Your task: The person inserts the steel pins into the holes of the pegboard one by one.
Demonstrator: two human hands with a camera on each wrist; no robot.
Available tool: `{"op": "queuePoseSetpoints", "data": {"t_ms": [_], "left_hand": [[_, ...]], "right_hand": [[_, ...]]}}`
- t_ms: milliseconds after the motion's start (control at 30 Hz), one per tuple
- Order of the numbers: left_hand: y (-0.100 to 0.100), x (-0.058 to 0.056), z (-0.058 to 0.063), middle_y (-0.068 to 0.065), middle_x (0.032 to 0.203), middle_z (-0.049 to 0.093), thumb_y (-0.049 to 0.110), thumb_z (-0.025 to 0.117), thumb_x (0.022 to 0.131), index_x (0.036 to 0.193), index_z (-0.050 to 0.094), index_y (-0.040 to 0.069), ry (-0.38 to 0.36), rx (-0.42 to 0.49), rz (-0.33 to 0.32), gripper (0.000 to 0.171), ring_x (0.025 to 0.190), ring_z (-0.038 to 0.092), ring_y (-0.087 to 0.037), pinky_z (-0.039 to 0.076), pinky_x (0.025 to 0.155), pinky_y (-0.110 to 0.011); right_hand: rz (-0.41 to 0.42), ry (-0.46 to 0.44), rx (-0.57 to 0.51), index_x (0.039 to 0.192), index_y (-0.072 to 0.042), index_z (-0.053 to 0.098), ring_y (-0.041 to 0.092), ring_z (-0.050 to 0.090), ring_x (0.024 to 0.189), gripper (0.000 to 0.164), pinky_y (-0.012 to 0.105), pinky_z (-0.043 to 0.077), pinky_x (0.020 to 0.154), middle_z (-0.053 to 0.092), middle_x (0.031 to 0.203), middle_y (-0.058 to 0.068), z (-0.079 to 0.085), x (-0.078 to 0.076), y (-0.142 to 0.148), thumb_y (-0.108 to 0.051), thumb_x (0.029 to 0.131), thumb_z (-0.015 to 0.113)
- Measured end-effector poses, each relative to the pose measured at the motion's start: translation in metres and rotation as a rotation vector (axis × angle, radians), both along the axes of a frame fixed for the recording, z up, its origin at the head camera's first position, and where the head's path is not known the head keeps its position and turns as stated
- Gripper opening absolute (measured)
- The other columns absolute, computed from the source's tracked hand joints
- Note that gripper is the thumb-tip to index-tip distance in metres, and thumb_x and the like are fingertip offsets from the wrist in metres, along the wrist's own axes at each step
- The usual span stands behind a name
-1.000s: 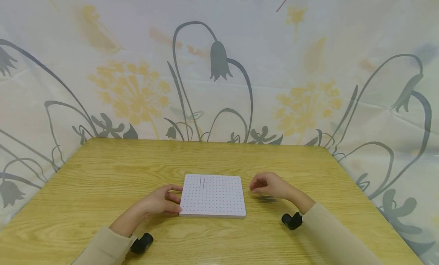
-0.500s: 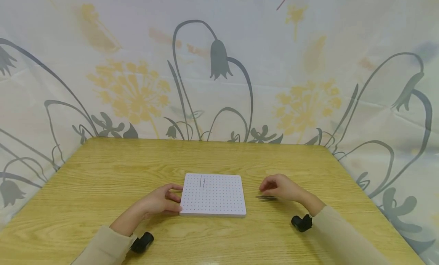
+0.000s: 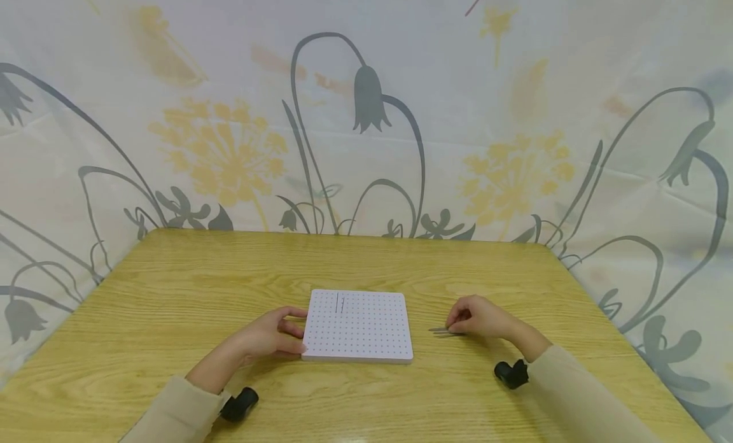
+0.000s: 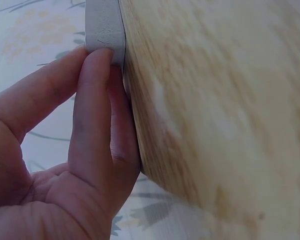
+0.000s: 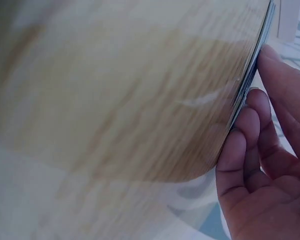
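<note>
A white board with a grid of small dark dots lies flat on the wooden table. Two thin dark lines run side by side near its far left corner. My left hand holds the board's left edge, thumb at the near corner. In the left wrist view, fingertips press against the board's edge. Right of the board, several thin grey sticks lie together on the table. My right hand has its curled fingers right at their right ends; I cannot tell whether it pinches one.
The wooden table reaches back to a pale flower-printed cloth, which also hangs along both sides. A black wrist camera sits below the left wrist, another black camera below the right.
My right hand has moved to the right, away from the board, and then down to the grey sticks, whose left ends now show. My left hand stays at the board's edge.
</note>
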State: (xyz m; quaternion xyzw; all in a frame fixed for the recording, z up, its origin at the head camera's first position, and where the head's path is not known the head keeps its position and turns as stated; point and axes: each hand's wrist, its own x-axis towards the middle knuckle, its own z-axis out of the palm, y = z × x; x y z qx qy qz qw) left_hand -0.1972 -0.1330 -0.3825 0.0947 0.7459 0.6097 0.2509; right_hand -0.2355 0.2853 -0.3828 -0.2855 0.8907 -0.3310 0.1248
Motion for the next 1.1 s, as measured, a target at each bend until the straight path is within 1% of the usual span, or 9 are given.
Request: {"op": "queuePoseSetpoints", "data": {"t_ms": [133,233,433,733,933,1100], "left_hand": [[0.000,0.000,0.001,-0.020,0.100,0.050,-0.007,0.068,0.079,0.135,0.032,-0.010,0.001,-0.001,0.001,0.067,0.081,0.060,-0.022,0.054,0.074,-0.036],[0.000,0.000,0.002,-0.020,0.100,0.050,-0.007,0.068,0.079,0.135,0.032,-0.010,0.000,-0.006,0.003,0.066,0.080,0.059,-0.022,0.054,0.074,-0.036],[0.000,0.001,0.004,-0.019,0.100,0.050,-0.007,0.068,0.079,0.135,0.032,-0.009,-0.007,-0.027,0.009,0.067,0.081,0.058,-0.023,0.054,0.074,-0.036],[0.000,0.001,0.001,-0.020,0.100,0.051,-0.007,0.069,0.079,0.135,0.033,-0.009,-0.009,-0.024,0.011,0.067,0.080,0.059,-0.023,0.054,0.073,-0.037],[0.000,0.002,0.002,-0.019,0.099,0.050,-0.008,0.068,0.078,0.135,0.033,-0.010,0.000,-0.021,0.012,0.067,0.081,0.059,-0.023,0.054,0.073,-0.036],[0.000,0.001,0.003,-0.019,0.099,0.050,-0.007,0.069,0.079,0.135,0.033,-0.010,0.005,-0.020,0.005,0.067,0.081,0.058,-0.022,0.054,0.073,-0.035]], "right_hand": [[0.022,-0.030,0.021,0.085,-0.002,0.067,0.006,0.052,0.066,0.006,0.024,0.047,0.059,0.061,0.079,-0.002,0.001,-0.002,-0.002,-0.007,0.086,0.066],[0.040,-0.035,0.034,0.085,-0.001,0.065,0.006,0.050,0.065,0.006,0.023,0.045,0.058,0.059,0.077,-0.002,0.003,-0.002,-0.004,-0.006,0.087,0.064],[0.062,-0.043,0.036,0.086,-0.001,0.063,0.006,0.048,0.066,0.006,0.023,0.044,0.059,0.058,0.078,-0.003,0.005,0.000,-0.004,-0.005,0.089,0.061],[0.110,-0.068,0.066,0.088,0.000,0.062,0.006,0.045,0.065,0.009,0.023,0.041,0.059,0.057,0.079,-0.002,0.009,-0.003,-0.003,-0.004,0.092,0.056],[0.112,-0.038,0.068,0.089,0.000,0.058,0.006,0.044,0.068,0.011,0.024,0.040,0.061,0.055,0.081,0.001,0.010,-0.002,-0.005,-0.005,0.095,0.051],[0.110,-0.018,0.036,0.089,0.000,0.054,0.007,0.042,0.064,0.011,0.024,0.038,0.057,0.051,0.076,0.002,0.014,-0.001,-0.009,-0.005,0.097,0.049]]}}
